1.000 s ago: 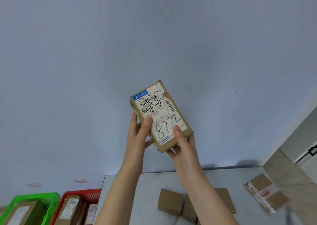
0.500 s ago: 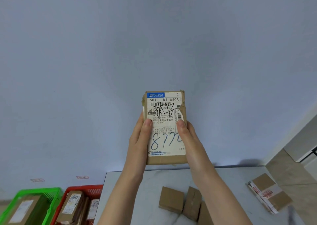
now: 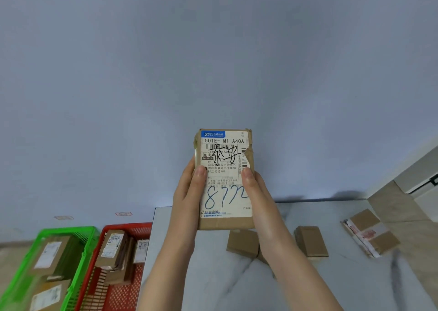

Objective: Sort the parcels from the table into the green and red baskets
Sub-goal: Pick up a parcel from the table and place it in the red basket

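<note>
Both hands up and clamped on one parcel [image 3: 225, 180], one on each long side. Left hand [image 3: 187, 197]: thumb [image 3: 200, 171] flat on the front face, fingers wrapped behind. Right hand [image 3: 258, 199]: same grip mirrored, thumb [image 3: 246, 172] on the label's [image 3: 225, 154] right edge. The parcel is upright in the air above the far edge of the table [image 3: 225, 284], label toward the camera. It reads "501E- M1 A40A" and has "8772" handwritten in blue.

Hidden / unclear:
- Fingers of both hands are behind the parcel, not visible.
- Brown sliver behind the right forearm on the table; can't tell if it's another parcel.
- Label is torn at its right edge; the small print is mostly unreadable.
- Both baskets are cut off by the frame bottom and blurred.

Counts:
- Hands: 2, held parcel: 1.
- On the table: 3 clear parcels. First box [image 3: 241, 243] mid-table, second box [image 3: 311, 240] right of mid-table, taped parcel [image 3: 372, 233] near the right edge.
- Baskets: 2. Red basket [image 3: 129, 227] is just beside the table's left edge, with at least 2 labelled parcels standing on edge; more are possibly stacked there, exact count unclear. Green basket [image 3: 68, 229] is further left of the table, with 2 parcels visible.
</note>
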